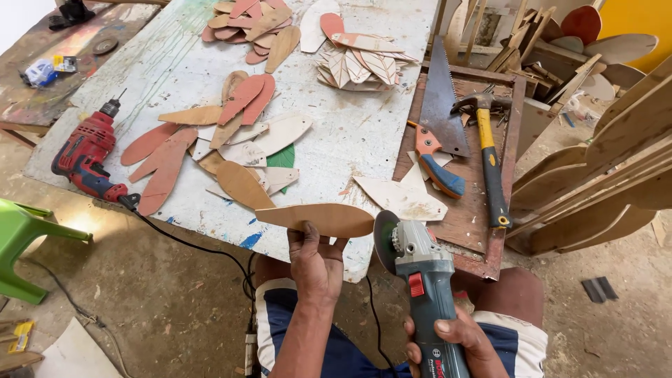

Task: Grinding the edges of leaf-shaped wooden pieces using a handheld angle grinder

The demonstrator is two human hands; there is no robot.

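Observation:
My left hand [316,262] grips a flat leaf-shaped plywood piece [318,218] from below, holding it level just in front of the table edge. My right hand [448,343] is wrapped around the body of a blue-grey angle grinder [420,269]. The grinder's disc [383,240] stands right beside the pointed right end of the plywood piece. I cannot tell whether disc and wood touch. My knees in blue and white shorts show below both hands.
A paint-stained white table [350,133] carries several leaf-shaped wood cutouts [231,133]. A red electric drill [87,157] lies at its left edge. A handsaw [441,119] and hammer [490,161] rest on a brown board at right. A green stool [21,245] stands at left, stacked wood shapes [602,175] at right.

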